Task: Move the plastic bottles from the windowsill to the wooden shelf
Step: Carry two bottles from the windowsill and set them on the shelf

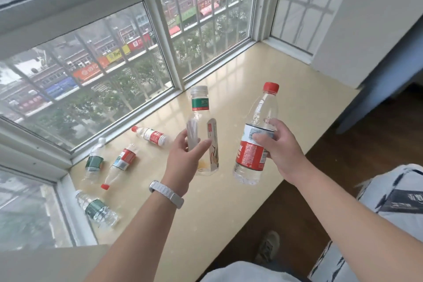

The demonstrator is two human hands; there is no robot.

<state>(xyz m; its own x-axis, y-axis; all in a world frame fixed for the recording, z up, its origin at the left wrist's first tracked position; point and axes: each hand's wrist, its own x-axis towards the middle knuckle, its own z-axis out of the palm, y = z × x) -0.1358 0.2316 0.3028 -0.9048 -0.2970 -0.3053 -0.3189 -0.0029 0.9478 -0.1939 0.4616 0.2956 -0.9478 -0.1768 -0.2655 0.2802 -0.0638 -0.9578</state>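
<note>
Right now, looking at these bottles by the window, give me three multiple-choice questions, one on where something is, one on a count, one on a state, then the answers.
1. Where is the red-capped bottle with the red label?
A. Lying on the windowsill
B. Held in the right hand
C. Standing on the floor

2. How many bottles lie on the windowsill?
A. Two
B. Four
C. Seven

3. What is the state of the bottle with the green neck band?
A. Held upright in the left hand
B. Lying flat on the sill
C. Crushed under a shoe

Answers:
1. B, the right hand wraps around its label, lifted off the sill.
2. B, four lie on their sides near the window corner, two with red labels, two with green.
3. A, the left hand grips its lower body, cap end up.
</note>
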